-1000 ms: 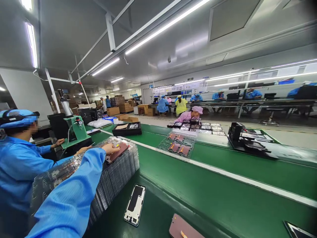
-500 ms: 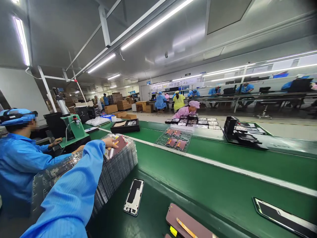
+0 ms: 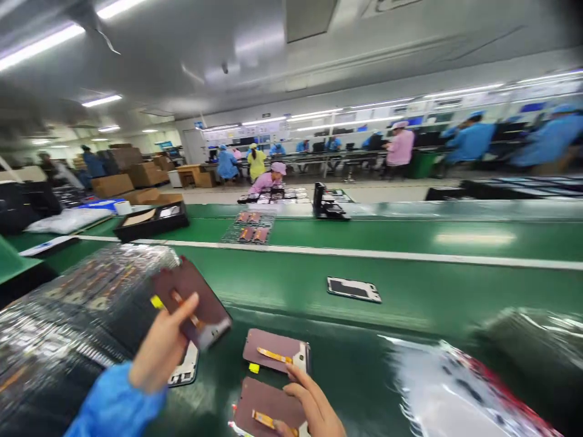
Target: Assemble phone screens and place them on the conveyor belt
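Note:
My left hand (image 3: 157,346) grips a brown-backed phone screen (image 3: 194,297) with an orange flex cable and a yellow tab, held tilted above the work surface. Partly hidden below it is a phone frame (image 3: 186,367) in black and white. Two more brown-backed screens, an upper one (image 3: 273,349) and a lower one (image 3: 268,397), lie on the dark green surface. My right hand (image 3: 314,409) hovers at their right ends, thumb and fingers apart. Whether its fingertips touch the screens is unclear. To the left stands a stack of clear plastic trays (image 3: 104,273), blurred.
Another phone frame (image 3: 354,289) lies on the green belt. Beyond the white strip, a clear tray (image 3: 232,229) carries several brown screens. A black box (image 3: 136,233) stands at the back left. Shiny plastic sheeting (image 3: 437,388) lies at right. Co-workers sit across the room.
The view has swung right. My left hand has come away from the tray stack with a screen in it. My right hand has come into view beside the two screens.

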A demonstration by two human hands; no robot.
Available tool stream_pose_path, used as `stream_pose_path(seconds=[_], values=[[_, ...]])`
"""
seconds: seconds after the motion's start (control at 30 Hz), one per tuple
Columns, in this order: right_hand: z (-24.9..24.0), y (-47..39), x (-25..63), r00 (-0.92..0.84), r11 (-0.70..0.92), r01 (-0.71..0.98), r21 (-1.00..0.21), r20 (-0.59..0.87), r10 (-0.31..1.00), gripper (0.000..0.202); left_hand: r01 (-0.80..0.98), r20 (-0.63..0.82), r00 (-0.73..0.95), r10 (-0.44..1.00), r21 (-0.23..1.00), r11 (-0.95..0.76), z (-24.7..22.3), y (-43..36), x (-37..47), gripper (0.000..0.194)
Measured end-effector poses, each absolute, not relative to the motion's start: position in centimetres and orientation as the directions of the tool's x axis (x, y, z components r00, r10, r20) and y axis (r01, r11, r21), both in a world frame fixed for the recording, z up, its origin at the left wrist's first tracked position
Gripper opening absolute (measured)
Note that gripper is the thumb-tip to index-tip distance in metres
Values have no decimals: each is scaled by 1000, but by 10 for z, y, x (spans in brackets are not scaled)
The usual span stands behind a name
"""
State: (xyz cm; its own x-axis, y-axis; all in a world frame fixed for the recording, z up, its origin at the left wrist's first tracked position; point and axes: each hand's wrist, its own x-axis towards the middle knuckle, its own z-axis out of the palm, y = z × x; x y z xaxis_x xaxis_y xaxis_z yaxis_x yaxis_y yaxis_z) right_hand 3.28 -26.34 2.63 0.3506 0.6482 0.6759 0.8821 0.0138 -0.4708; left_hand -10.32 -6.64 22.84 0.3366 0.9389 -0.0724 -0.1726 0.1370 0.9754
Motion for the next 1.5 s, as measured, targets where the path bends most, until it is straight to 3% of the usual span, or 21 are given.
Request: stream_pose_path(seconds=[0.13,0.33,0.47,0.67,0.8,0.9,1.17,1.3,1.5], values=[[53,-259,41,304,-81,937,-339,681,667,41,-153,-441,428,789,825,544,146,-135,-59,33],[36,-259,43,349,-227,924,-309,433,831,42,-236,-537,497,682,673,701,88,-165,-32,38],[39,-259,41,404,-269,882,-387,328,854,45,-281,-509,490,708,676,681,87,-176,-33,48],[69,-274,57,326,-112,829,-547,310,893,56,-149,-403,593,697,796,587,78,-156,-69,66],[68,-286,67,290,-111,828,-550,251,924,66,-175,-326,413,850,888,425,96,-108,-115,59],[59,-287,60,185,-44,852,-521,221,958,72,-200,-282,308,909,915,351,113,-87,-133,50],[34,-279,43,66,-11,923,-384,130,989,75,-160,-279,436,856,911,379,117,-94,-111,38],[22,-282,44,-35,93,968,-235,240,970,72,-158,-257,464,848,918,364,121,-91,-100,34],[26,-291,49,-111,196,972,-127,490,865,35,-180,-199,451,870,935,307,122,-75,-88,31]])
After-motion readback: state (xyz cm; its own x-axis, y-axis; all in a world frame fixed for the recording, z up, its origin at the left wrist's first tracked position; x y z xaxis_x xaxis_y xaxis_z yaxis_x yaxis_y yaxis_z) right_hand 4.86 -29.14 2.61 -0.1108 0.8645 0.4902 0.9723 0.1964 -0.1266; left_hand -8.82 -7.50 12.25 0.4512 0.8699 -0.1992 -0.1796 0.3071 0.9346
